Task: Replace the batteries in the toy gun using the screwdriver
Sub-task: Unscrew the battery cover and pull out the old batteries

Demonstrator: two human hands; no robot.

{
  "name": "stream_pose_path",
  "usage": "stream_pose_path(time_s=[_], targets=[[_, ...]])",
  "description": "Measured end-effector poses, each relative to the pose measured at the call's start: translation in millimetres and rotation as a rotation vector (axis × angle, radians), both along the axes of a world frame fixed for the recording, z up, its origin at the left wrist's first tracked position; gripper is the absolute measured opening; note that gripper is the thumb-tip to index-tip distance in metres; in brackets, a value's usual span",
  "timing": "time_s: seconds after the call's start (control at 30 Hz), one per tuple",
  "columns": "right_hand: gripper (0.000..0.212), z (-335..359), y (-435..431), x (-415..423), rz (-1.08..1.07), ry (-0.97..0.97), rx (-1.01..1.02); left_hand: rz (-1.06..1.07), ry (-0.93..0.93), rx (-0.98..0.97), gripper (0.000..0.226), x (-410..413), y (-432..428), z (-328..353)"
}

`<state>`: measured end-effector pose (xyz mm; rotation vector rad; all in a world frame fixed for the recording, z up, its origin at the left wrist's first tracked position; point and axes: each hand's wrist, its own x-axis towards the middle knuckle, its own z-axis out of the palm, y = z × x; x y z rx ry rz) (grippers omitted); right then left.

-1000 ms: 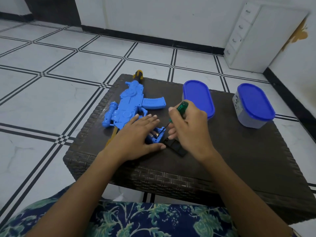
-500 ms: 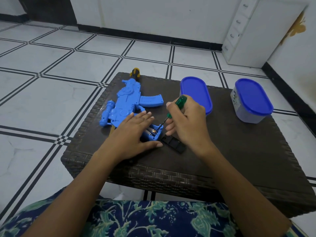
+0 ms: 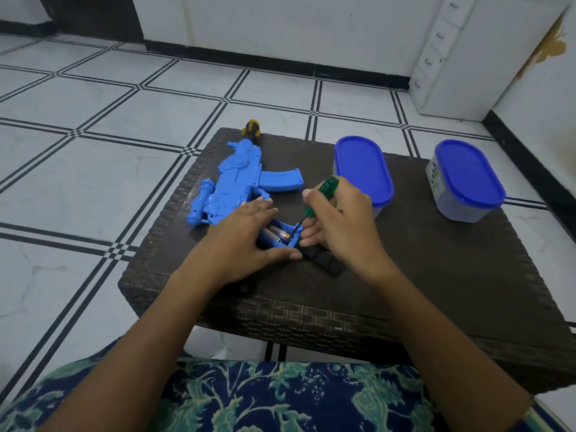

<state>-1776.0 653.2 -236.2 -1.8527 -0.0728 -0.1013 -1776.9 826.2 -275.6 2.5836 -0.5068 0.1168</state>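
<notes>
One gun [image 3: 240, 179] lies on the table [image 3: 436, 275], battery bay open. Left hand [image 3: 246, 241] presses flat on it, fingers straight. Right hand [image 3: 339, 226] is clamped round the one screwdriver [image 3: 327, 187], tip in the bay. One black cover [image 3: 324, 260] lies beside it. Two blue-lidded tubs stand behind: left tub [image 3: 363, 169], right tub [image 3: 467, 179]

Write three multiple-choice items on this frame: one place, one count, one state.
1. Where does the toy gun lie? A floor. B wicker table. C lap.
2. How many blue-lidded containers stand on the table? A one. B three. C two.
3. What is the right hand doing? A gripping the green screwdriver. B resting open. C lifting a lid.
Answers: B, the gun lies flat on the tabletop. C, two stand on its far right part. A, its fingers curl round the handle, tip at the open battery compartment.
</notes>
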Motion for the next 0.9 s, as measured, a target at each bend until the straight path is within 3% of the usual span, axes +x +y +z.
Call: stream_pose_path(time_s=[0.37, 0.63, 0.73, 0.83, 0.9], targets=[[0.024, 1, -3, 1, -0.026, 0.113, 0.15, 0.005, 0.011, -0.032, 0.018, 9, 22, 5], [0.019, 6, -7, 0, -0.045, 0.141, 0.223, -0.054, 0.077, -0.09, 0.004, 12, 24, 9], [0.014, 13, -11, 1, -0.089, 0.084, 0.288, -0.071, 0.071, -0.203, 0.003, 11, 29, 11], [0.025, 14, -15, 3, -0.105, -0.022, 0.366, -0.022, 0.05, -0.385, 0.004, 8, 29, 18], [0.027, 13, -16, 2, -0.076, -0.096, 0.279, -0.006, 0.074, -0.499, 0.006, 6, 20, 23]])
